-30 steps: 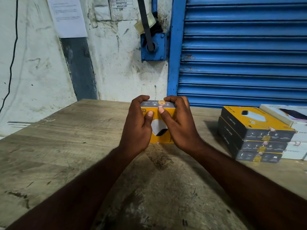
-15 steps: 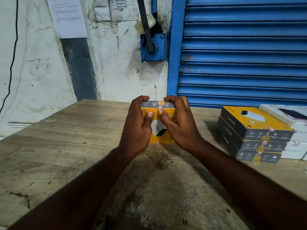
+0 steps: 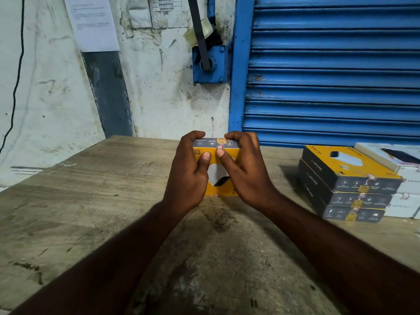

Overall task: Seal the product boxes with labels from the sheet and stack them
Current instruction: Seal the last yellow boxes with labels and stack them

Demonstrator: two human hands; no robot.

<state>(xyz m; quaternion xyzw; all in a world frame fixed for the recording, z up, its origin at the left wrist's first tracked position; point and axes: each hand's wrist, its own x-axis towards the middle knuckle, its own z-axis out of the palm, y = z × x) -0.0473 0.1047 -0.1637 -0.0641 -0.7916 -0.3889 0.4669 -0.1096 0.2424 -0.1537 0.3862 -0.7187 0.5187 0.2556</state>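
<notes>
You hold the box (image 3: 229,155) on end between both hands, well left of the stack (image 3: 347,185), so its top seam faces you. Your left hand (image 3: 188,176) curls round one side to brace it, while your right hand (image 3: 245,173) grips the other and presses the label (image 3: 220,147) over the flap edge. Its lower end seems to rest on the tabletop (image 3: 91,189), likely for steadiness.

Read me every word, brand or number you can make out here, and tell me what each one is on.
"LAPCARE": side of the top stacked box, and of the box below it.
"21": yellow face of the held box, by the left hand thumb.
Three code lines on the wall label: blurred, seemingly starting "B0BQH".
The paper sheet, icon captions on box ends and the white boxes: too small to read.
</notes>
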